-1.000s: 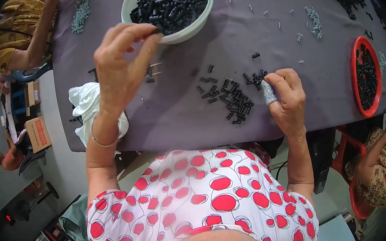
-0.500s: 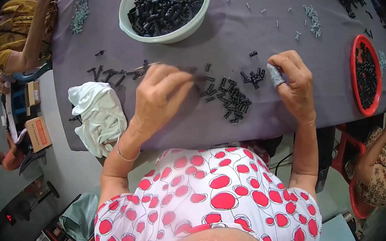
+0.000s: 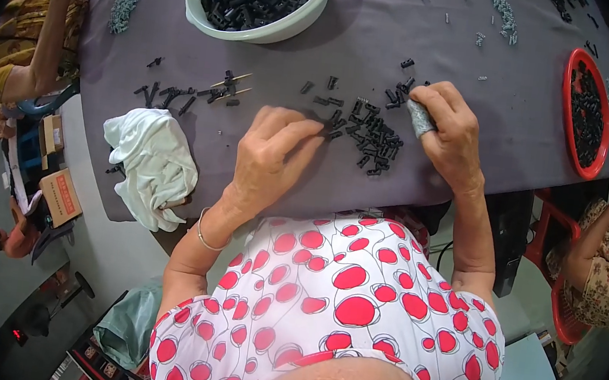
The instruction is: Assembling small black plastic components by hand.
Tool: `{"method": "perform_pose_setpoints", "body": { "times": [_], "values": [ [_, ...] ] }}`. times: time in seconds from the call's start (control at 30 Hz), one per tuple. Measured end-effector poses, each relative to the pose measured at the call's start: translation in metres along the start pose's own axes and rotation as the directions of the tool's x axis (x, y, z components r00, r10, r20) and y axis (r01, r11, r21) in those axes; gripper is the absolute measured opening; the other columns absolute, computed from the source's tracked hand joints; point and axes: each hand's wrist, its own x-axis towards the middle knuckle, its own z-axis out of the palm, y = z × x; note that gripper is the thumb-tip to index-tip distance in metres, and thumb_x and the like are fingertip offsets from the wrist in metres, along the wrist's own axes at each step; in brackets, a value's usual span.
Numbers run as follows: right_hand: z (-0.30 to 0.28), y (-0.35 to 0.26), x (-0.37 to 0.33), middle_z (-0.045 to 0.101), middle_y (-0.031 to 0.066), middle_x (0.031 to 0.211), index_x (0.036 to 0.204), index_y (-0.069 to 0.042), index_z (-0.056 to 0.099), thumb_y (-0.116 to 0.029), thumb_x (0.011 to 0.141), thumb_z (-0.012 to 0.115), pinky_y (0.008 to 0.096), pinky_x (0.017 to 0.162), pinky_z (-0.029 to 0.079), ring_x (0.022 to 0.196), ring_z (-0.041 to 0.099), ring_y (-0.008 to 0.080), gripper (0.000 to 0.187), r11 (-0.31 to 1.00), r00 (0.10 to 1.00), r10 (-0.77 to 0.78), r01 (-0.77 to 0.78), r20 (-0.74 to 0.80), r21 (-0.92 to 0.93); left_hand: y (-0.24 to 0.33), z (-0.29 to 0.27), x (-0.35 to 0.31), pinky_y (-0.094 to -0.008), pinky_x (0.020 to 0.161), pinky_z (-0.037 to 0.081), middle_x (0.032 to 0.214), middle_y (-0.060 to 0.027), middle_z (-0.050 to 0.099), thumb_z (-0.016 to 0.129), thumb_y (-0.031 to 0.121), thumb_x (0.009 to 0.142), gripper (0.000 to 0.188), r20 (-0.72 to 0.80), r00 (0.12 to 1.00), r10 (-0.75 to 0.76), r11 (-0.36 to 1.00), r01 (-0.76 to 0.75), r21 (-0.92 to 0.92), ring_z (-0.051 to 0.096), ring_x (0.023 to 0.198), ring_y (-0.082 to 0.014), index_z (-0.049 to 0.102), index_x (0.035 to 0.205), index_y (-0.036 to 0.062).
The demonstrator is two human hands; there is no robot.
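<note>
My left hand (image 3: 275, 153) is over the near part of the table, its thumb and fingertips drawn together at the left edge of a pile of small black plastic parts (image 3: 374, 142). Whatever lies between those fingertips is hidden. My right hand (image 3: 452, 135) is pinched beside a smaller cluster of black parts (image 3: 396, 95); I cannot make out what it holds. A grey wrap (image 3: 419, 118) covers one of its fingers. Left of my left hand are thin pale sticks (image 3: 234, 93) among black parts, and more loose black pieces (image 3: 169, 96).
A pale bowl (image 3: 194, 8) full of black parts stands at the far side. To the right is a red basket (image 3: 599, 160) of black parts. Small metal springs (image 3: 503, 17) lie scattered beyond. A white cloth (image 3: 149, 165) rests at the near left. People sit at both sides.
My left hand has come right, its fingertips now beside the pile. My right hand has shifted left, close to the small cluster. The far tabletop things sit higher in view.
</note>
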Motion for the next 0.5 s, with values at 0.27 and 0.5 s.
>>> {"method": "perform_pose_setpoints", "body": {
  "times": [0.27,0.5],
  "values": [
    [-0.004,0.001,-0.015,0.060,0.0110,0.091,0.098,-0.003,0.063,0.008,0.069,0.063,0.0363,0.072,0.049,0.082,0.061,0.0292,0.032,0.989,0.994,0.077,-0.067,-0.078,0.132,-0.019,-0.009,0.006,-0.0320,0.069,0.049,0.087,-0.0095,0.064,0.074,0.000,0.074,0.018,-0.087,0.994,-0.062,0.995,0.069,0.077,0.061,0.079,-0.0240,0.069,0.091,0.0032],
    [0.001,0.000,-0.019,0.062,0.0094,0.090,0.097,-0.003,0.064,0.011,0.069,0.063,0.0294,0.073,0.050,0.080,0.062,0.0235,0.030,0.955,0.970,0.179,-0.131,-0.166,0.267,-0.022,-0.007,0.033,-0.0320,0.070,0.049,0.086,-0.0090,0.066,0.073,0.001,0.075,0.015,-0.073,0.997,0.003,0.994,0.005,0.113,0.062,0.078,-0.0233,0.069,0.090,0.0037]
  ]
}}
